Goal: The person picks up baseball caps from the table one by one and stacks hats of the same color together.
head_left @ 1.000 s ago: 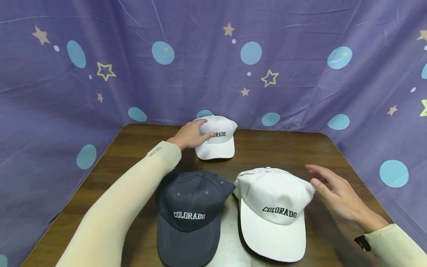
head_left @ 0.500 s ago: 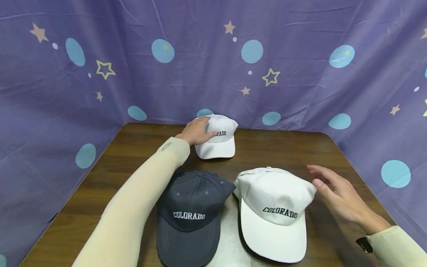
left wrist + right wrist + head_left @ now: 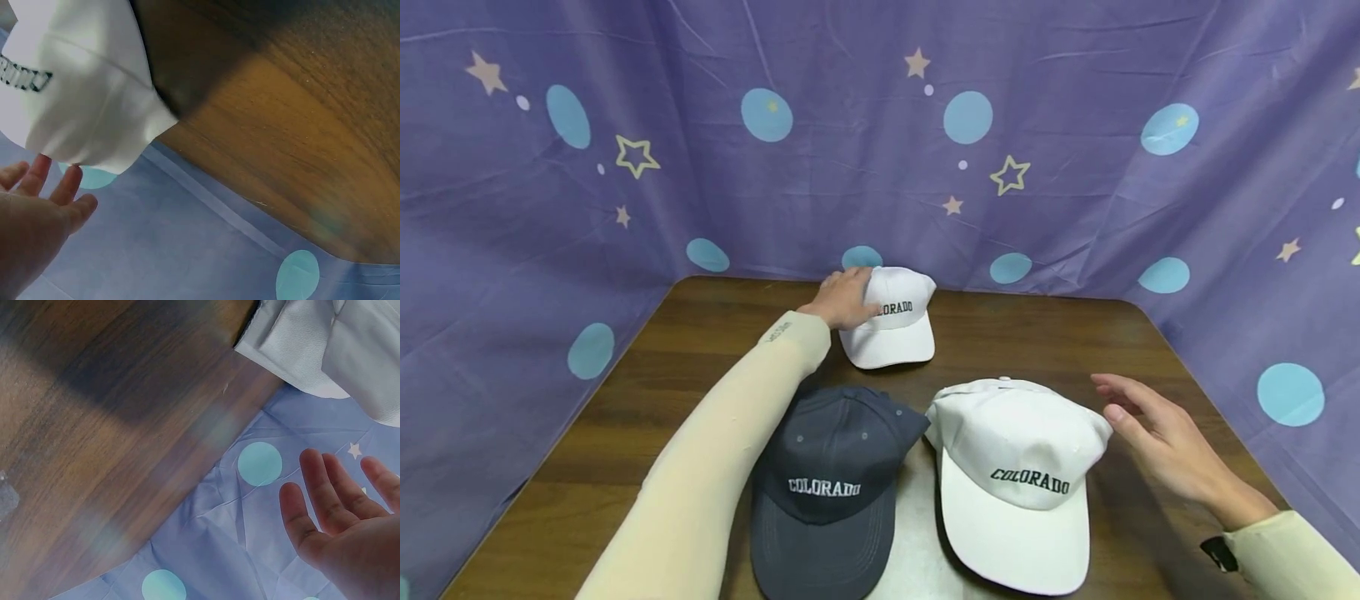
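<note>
Toward the back of the table stands a small-looking white baseball cap (image 3: 898,342) with dark COLORADO lettering, its brim toward me. My left hand (image 3: 844,298) reaches to its left side, thumb across the front and fingers beside the crown. In the left wrist view, the spread fingertips (image 3: 74,175) meet the edge of the crown. Closer in, a dark grey COLORADO cap (image 3: 823,550) sits below my left forearm. Beside it on the right is another white COLORADO cap (image 3: 1018,533). My right hand (image 3: 1168,442) hovers at that cap's right side, fingers loosely extended and holding nothing.
All the caps rest on a brown wooden table (image 3: 1045,333). A purple curtain (image 3: 865,167) with stars and dots closes off the back and both sides. Between the two near caps shows a pale, shiny strip (image 3: 917,533).
My left hand has reached farther right onto the back white cap. That cap has shifted slightly toward me and turned a little. The right hand and the near caps stay about where they were.
</note>
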### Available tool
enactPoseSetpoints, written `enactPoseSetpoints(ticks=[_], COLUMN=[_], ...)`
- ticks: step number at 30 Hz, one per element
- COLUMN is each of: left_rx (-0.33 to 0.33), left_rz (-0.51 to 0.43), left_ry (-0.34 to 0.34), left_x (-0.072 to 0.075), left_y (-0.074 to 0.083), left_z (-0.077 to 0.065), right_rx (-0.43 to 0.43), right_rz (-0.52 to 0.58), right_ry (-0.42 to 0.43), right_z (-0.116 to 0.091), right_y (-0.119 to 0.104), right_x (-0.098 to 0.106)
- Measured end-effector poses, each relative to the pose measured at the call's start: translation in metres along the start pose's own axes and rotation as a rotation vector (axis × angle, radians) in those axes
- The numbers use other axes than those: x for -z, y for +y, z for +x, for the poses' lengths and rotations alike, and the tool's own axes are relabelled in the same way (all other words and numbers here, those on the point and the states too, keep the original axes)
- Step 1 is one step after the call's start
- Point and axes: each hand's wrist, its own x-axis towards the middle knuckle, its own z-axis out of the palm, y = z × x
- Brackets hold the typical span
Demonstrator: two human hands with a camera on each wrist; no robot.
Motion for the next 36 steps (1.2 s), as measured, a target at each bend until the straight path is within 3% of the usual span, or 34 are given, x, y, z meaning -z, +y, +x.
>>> enactPoseSetpoints(ticks=[3, 5, 11, 21, 24, 30, 36], left_rx=[0.019, 0.036, 0.077, 0.263, 0.292, 0.215, 0.034], left_rz=[-0.031, -0.075, -0.315, -0.603, -0.671, -0.759, -0.771], left_ry=[0.033, 0.015, -0.013, 0.003, 0.008, 0.077, 0.207], left_x=[-0.002, -0.004, -0.005, 0.012, 0.016, 0.025, 0.038], left_y=[-0.003, -0.006, -0.017, -0.013, -0.010, -0.002, 0.013], left_z=[0.001, 0.000, -0.008, -0.012, -0.013, -0.015, -0.018], right_rx=[0.003, -0.001, -0.019, -0.029, -0.027, -0.015, -0.018], right_rz=[0.004, 0.008, 0.008, 0.020, 0.021, 0.034, 0.047], right_ry=[0.007, 0.009, 0.005, 0.026, 0.027, 0.028, 0.033], right_z=[-0.001, -0.001, -0.001, -0.001, -0.001, -0.001, -0.004], right_y=[0.001, 0.001, 0.002, 0.001, 0.001, 0.000, 0.000], right_x=[0.000, -0.001, -0.001, 0.002, 0.003, 0.004, 0.004])
